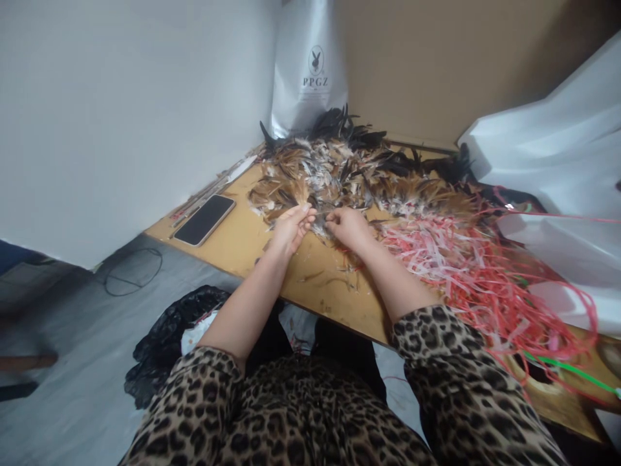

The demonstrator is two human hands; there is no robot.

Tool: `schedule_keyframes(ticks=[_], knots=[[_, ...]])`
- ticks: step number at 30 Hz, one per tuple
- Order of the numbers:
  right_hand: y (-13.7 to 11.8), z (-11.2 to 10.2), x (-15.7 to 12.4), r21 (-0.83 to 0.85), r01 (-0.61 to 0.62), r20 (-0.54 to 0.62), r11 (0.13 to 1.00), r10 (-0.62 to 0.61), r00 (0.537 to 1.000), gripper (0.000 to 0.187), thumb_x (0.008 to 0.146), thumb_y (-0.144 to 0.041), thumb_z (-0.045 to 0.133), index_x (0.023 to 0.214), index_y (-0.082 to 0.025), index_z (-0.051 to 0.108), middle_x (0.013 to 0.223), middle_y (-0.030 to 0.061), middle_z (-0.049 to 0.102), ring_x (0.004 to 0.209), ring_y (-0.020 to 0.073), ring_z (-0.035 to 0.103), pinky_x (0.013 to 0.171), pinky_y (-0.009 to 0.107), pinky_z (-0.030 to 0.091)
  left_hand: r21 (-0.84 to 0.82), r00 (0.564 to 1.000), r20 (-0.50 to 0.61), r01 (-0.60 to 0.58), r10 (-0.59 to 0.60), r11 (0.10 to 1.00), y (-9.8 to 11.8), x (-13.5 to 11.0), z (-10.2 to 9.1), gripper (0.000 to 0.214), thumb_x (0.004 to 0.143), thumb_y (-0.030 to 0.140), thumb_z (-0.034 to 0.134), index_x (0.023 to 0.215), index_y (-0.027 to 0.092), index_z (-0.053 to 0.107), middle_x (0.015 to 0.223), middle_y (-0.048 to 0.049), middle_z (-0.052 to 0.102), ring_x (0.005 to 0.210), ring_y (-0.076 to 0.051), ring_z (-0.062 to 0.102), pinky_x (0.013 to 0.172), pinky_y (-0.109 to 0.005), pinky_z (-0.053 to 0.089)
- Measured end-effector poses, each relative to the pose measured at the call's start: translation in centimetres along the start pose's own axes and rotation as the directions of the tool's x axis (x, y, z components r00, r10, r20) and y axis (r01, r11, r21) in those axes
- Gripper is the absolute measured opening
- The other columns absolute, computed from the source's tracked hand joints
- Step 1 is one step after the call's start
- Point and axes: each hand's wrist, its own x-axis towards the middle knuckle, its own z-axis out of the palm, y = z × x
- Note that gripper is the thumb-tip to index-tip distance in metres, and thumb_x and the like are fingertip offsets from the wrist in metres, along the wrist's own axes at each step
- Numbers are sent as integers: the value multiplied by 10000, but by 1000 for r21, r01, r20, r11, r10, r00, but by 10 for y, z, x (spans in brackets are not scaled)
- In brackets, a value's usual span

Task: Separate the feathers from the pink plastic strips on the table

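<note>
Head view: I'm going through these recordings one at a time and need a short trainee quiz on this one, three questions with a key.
1. True or false: the phone lies on the table, to the left of the left hand.
2. What is heaped to the right of the right hand?
A) metal screws
B) red and pink strands
C) folded towels
3. Fill in: the white bag standing behind the feathers is printed with the letters ____.

Key: 1 true; 2 B; 3 PPGZ.
</note>
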Motion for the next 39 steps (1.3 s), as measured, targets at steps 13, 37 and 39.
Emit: schedule_keyframes(ticks=[13,37,39], knots=[[11,-16,6,738,-253,124,626,243,962,185,600,-337,655,620,-164,594,598,15,617,432,74,419,425,220,312,46,998,37,47,-49,998,-3,-1,0,90,747,161,624,819,109,637,730,-43,680,573,-42,599,507,-118,428],[-7,-1,-2,874,-139,86,465,135,987,321,523,-427,737,658,-181,583,567,-36,544,524,87,467,539,231,385,25,951,162,262,-263,965,-2,-8,4,62,750,39,578,738,85,617,638,-20,634,510,-14,560,501,-81,433],[-9,-3,-3,872,-169,104,460,163,981,334,522,-438,741,659,-177,583,526,-40,525,481,78,437,493,221,351,83,977,140,149,-160,985,-4,-8,5,17,730,69,614,719,81,614,645,-29,643,521,-22,564,529,-103,447]])
